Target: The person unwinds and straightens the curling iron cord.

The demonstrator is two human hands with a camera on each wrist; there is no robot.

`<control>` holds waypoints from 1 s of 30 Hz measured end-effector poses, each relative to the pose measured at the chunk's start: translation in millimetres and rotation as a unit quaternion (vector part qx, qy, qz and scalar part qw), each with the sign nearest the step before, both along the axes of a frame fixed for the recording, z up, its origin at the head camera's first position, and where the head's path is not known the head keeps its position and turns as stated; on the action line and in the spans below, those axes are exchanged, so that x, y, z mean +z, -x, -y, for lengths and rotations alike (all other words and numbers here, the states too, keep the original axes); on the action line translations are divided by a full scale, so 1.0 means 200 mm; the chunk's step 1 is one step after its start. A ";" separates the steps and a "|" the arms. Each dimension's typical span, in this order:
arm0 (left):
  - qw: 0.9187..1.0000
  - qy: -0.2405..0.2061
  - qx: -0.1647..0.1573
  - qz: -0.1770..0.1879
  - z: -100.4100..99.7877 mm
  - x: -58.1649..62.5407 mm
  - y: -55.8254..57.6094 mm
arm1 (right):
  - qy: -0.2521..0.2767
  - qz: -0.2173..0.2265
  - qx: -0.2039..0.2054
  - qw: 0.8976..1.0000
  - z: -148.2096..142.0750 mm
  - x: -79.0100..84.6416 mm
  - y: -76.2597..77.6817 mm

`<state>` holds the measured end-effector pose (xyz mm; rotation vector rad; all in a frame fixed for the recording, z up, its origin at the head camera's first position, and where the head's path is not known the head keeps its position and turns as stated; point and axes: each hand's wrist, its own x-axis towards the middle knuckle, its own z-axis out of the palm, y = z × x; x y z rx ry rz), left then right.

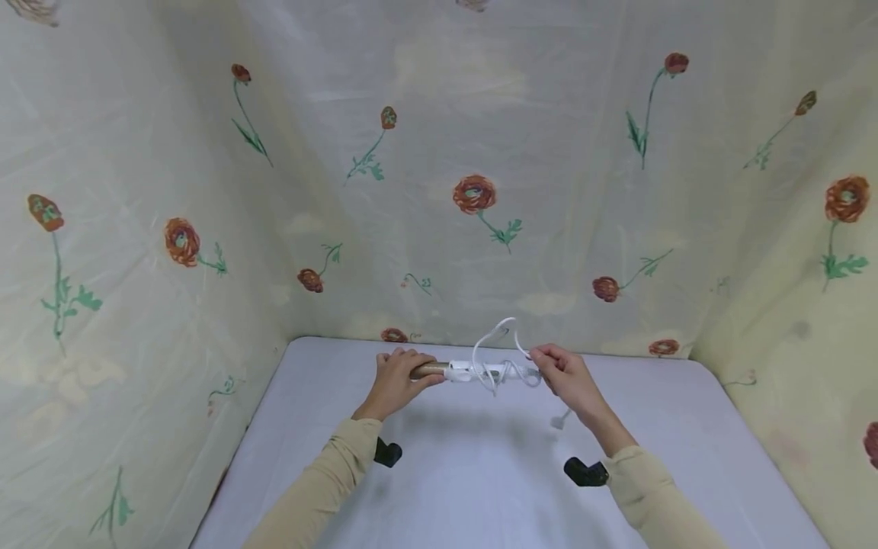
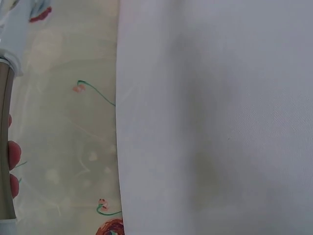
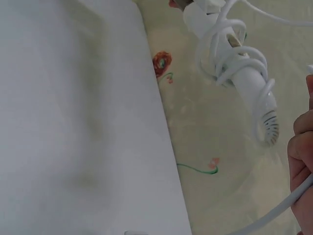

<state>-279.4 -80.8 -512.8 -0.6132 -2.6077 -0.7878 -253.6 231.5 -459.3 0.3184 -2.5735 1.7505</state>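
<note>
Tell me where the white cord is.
In the right wrist view, the white cord is at upper right, coiled around the hair styling tool; another length crosses the right hand at the right edge.

Backdrop: I see pale, cream-tinged sheeting (image 1: pixel 425 46) on the far side and both flanks | print: scattered rust-red flowers (image 1: pixel 474 194) with green stems | bench (image 1: pixel 473 503): I view a smooth, pale-lavender top, rounded far corners, far edge close by the sheeting | light: I get soft, diffuse light, blurred shadows (image 1: pixel 453 421) across the bench
</note>
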 end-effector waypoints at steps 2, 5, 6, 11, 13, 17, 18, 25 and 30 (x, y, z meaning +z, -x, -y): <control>1.000 -0.004 0.007 -0.007 0.00 0.00 0.00 | -0.003 0.000 0.019 1.000 0.01 0.02 -0.03; 1.000 -0.004 0.018 -0.014 0.00 0.00 0.00 | -0.011 0.002 0.047 0.999 0.03 0.03 -0.07; 1.000 -0.005 0.020 -0.014 0.00 0.00 0.01 | -0.015 0.004 0.053 0.998 0.03 0.04 -0.08; 0.999 -0.007 0.037 -0.012 0.00 0.00 0.01 | -0.042 -0.004 0.103 0.994 0.04 0.04 -0.14; 0.999 -0.009 0.042 -0.014 -0.01 0.00 0.01 | -0.056 -0.012 0.138 0.989 0.05 0.04 -0.17; 0.999 -0.015 0.042 -0.017 -0.01 0.00 0.01 | -0.086 -0.014 0.196 0.977 0.07 0.03 -0.20; 0.999 -0.014 0.043 -0.019 -0.01 0.00 0.02 | -0.093 -0.012 0.208 0.974 0.07 0.02 -0.21; 0.999 -0.021 0.042 -0.018 -0.01 0.00 0.03 | -0.165 -0.008 0.258 0.952 0.10 -0.05 -0.27; 0.999 -0.015 0.044 -0.017 -0.02 0.01 0.03 | -0.222 -0.011 0.266 0.938 0.12 -0.15 -0.29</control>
